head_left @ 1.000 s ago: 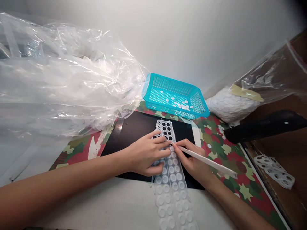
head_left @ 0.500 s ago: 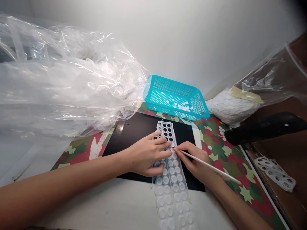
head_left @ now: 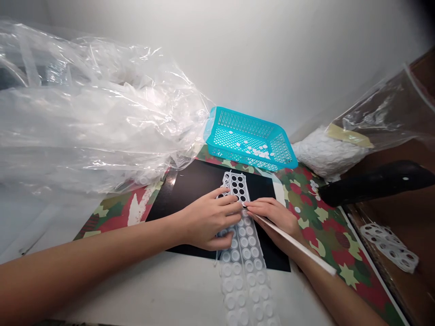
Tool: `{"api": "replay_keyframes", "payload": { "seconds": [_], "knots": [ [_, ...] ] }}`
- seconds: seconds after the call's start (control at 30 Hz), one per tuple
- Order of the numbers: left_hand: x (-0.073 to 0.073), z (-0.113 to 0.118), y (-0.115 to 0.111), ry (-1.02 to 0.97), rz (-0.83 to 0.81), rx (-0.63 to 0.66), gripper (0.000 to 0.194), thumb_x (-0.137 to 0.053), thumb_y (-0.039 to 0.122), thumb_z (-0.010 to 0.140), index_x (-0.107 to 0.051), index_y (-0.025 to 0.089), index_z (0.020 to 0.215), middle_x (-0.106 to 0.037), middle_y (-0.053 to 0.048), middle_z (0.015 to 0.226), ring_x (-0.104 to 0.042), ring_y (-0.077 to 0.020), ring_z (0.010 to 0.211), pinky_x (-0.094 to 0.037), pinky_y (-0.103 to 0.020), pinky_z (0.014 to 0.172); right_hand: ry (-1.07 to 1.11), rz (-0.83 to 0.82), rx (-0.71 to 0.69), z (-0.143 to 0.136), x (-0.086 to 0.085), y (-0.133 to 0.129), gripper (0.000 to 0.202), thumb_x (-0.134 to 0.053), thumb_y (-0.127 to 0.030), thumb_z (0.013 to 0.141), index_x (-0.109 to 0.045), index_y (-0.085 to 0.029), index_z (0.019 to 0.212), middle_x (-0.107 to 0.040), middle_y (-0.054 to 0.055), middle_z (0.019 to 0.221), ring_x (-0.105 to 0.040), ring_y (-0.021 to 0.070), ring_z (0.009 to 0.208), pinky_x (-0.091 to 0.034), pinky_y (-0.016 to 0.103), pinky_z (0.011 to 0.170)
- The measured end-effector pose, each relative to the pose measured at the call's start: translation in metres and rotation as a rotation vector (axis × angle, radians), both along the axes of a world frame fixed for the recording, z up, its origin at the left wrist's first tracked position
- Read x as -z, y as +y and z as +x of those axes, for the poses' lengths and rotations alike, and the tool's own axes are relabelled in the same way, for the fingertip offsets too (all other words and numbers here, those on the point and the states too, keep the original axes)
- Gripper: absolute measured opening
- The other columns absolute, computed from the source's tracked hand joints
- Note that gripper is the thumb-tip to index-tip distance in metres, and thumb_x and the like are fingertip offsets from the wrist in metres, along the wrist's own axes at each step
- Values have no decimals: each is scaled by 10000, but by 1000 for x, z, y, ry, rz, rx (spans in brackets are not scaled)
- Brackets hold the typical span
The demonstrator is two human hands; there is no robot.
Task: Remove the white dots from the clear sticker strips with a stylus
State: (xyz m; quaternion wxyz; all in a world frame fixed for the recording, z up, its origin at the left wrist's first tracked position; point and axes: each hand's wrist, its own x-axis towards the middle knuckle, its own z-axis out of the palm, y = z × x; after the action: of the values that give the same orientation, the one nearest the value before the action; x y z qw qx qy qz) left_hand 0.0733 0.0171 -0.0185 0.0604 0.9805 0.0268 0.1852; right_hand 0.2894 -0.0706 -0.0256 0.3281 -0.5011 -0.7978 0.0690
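Observation:
A long translucent plastic strip (head_left: 249, 265) runs away from me, with rows of round white discs or caps along its near part. Its far end shows open round holes with black behind them. Across the strip lies my left hand (head_left: 214, 219), fingers spread and touching it, covering part of its left side. My right hand (head_left: 277, 219) pinches a thin white stick (head_left: 299, 244) that slants back over the wrist. The fingertips of that hand touch the strip at the border between holes and discs, close to my left fingertips. What lies under those fingertips is hidden.
Beneath the strip is a black sheet (head_left: 190, 190) on a patterned table cover (head_left: 326, 231). A blue basket (head_left: 282, 158) with white discs stands behind. Large clear plastic bags (head_left: 102, 122) fill the left; a bag of white pieces (head_left: 326, 149) and a black handle (head_left: 377, 181) are right.
My right fingers have flattened and closed in at the strip, and the stick has tilted, its back end swinging slightly down and left. My left hand has stayed almost still.

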Motion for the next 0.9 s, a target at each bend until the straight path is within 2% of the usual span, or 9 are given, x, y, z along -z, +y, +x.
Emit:
{"api": "replay_keyframes", "payload": {
  "seconds": [0.17,0.33,0.53,0.63,0.73,0.8,0.9],
  "knots": [
    [-1,0,0,-6,5,22,289,-449,264,825,-601,135,1034,-622,-81,1097,-536,-226,1053,-272,-396,1073,144,-66,54,-3,-4,-2,187,-576,-142,879,-662,-246,1008,-720,35,967,-640,191,874,-534,344,768],
    [1,0,-1,-31,-25,40,313,-472,258,806,-609,116,1049,-629,-91,1141,-529,-236,1084,-295,-383,1054,286,-176,205,0,-6,-1,108,-592,-233,884,-690,-240,931,-716,36,920,-660,190,857,-532,324,758],
    [2,1,1,-45,-66,49,308,-522,243,764,-621,100,1017,-636,-98,1153,-533,-241,1083,-328,-370,1025,460,-183,390,7,-7,2,89,-640,-302,847,-705,-240,848,-718,22,878,-658,180,830,-526,302,743],
    [1,1,1,-33,-71,56,313,-522,246,765,-620,99,1023,-635,-96,1148,-535,-234,1067,-334,-365,1016,615,-99,445,18,-6,5,90,-658,-312,829,-687,-228,816,-692,7,818,-645,163,785,-514,291,718],
    [1,0,1,-17,-61,50,310,-500,247,776,-624,106,1022,-639,-92,1104,-544,-224,1028,-333,-362,1012,723,107,541,30,-10,10,83,-688,-295,805,-672,-213,801,-654,-16,748,-641,146,741,-511,286,710],
    [1,0,1,-22,-44,39,314,-487,261,786,-628,113,1024,-638,-92,1057,-551,-217,987,-333,-366,1010,670,242,574,35,-18,17,71,-699,-261,797,-674,-197,815,-683,2,794,-667,167,797,-518,319,770],
    [2,-1,0,-65,-21,16,345,-486,305,800,-621,113,1053,-629,-91,984,-552,-216,943,-324,-384,1018,495,395,544,42,-33,36,66,-686,-234,808,-679,-178,844,-722,42,882,-688,217,885,-521,388,851]
  ]
}}
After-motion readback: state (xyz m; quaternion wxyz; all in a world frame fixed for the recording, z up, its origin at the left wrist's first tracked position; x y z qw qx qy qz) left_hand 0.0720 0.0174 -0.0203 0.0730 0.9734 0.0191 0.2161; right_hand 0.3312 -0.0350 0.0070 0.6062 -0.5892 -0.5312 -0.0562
